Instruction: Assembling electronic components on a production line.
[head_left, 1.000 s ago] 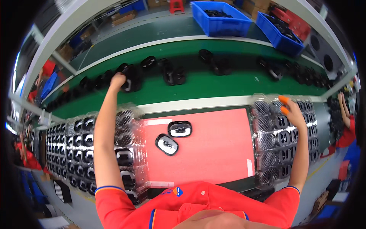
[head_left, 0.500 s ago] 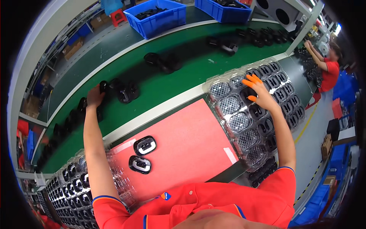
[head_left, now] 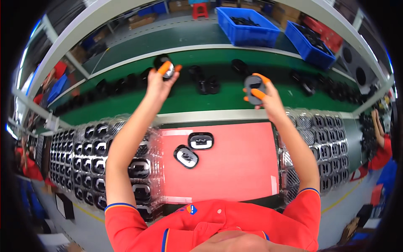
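Observation:
My left hand [head_left: 158,85], with orange finger covers, grips a rounded black plastic shell [head_left: 161,60] above the green belt. Over the belt to the right, my right hand [head_left: 270,97] is closed on a dark grey oval plastic shell [head_left: 253,86], its flat side showing; orange covers are on these fingers too. Two black oval shells with shiny white-looking inner areas lie on the pink mat [head_left: 235,164] between my arms: one upper shell [head_left: 200,141] and one tilted lower shell [head_left: 186,156], close together.
Dark parts [head_left: 208,85] lie in groups along the green belt [head_left: 180,102]. Clear blister trays hold black shells on the left [head_left: 99,148] and right [head_left: 333,136]. Blue bins [head_left: 247,38] with dark parts stand beyond the belt. A person in red [head_left: 381,153] is at far right.
My left hand has lifted a shell from the belt. My right hand has left the right-hand tray and now holds a grey shell over the belt. The view has turned.

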Action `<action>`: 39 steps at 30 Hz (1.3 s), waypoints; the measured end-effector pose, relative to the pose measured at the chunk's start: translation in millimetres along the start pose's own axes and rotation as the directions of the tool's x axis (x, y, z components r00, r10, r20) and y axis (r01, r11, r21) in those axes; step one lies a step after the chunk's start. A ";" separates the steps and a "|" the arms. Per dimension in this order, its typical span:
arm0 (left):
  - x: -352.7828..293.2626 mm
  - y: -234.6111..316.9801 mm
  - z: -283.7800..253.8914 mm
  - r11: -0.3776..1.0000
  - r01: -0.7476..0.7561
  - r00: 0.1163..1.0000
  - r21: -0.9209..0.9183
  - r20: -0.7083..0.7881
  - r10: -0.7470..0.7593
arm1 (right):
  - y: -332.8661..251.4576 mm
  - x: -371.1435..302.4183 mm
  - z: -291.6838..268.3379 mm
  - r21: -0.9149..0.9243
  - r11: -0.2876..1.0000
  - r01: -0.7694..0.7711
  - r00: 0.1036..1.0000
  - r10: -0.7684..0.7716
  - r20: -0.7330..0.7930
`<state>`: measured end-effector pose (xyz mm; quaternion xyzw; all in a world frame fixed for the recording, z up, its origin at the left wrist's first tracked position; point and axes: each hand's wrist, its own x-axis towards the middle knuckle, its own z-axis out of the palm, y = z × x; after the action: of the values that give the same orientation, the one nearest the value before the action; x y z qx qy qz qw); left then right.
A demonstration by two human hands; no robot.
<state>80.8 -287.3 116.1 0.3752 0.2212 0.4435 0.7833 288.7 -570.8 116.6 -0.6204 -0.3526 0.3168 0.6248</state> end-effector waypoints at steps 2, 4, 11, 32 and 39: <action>-13.6 -4.2 -11.8 0.995 0.095 0.988 -0.037 0.125 -0.090 | 0.1 22.4 55.2 0.152 0.987 -0.056 0.994 0.040 0.101; -19.4 -11.4 -20.4 0.973 0.223 0.953 -0.053 0.223 -0.206 | 7.9 43.2 96.0 0.349 0.931 -0.109 0.987 0.058 0.152; -49.1 -21.9 6.9 0.805 0.004 0.983 0.593 0.144 -0.111 | 35.6 48.8 169.1 0.282 0.954 0.097 0.989 -0.124 0.080; -66.3 -27.6 9.1 0.347 -0.499 0.865 0.794 0.477 0.152 | 46.2 40.7 150.1 0.465 0.878 0.109 0.975 -0.187 0.124; -65.4 -29.9 5.6 0.338 -0.557 0.830 0.759 0.530 0.177 | 38.6 34.0 152.4 0.567 0.823 0.026 0.974 -0.148 0.170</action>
<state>67.2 -355.5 97.0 0.8430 0.1832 0.3500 0.3651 181.9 -457.2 76.8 -0.3565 -0.3349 0.4401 0.7531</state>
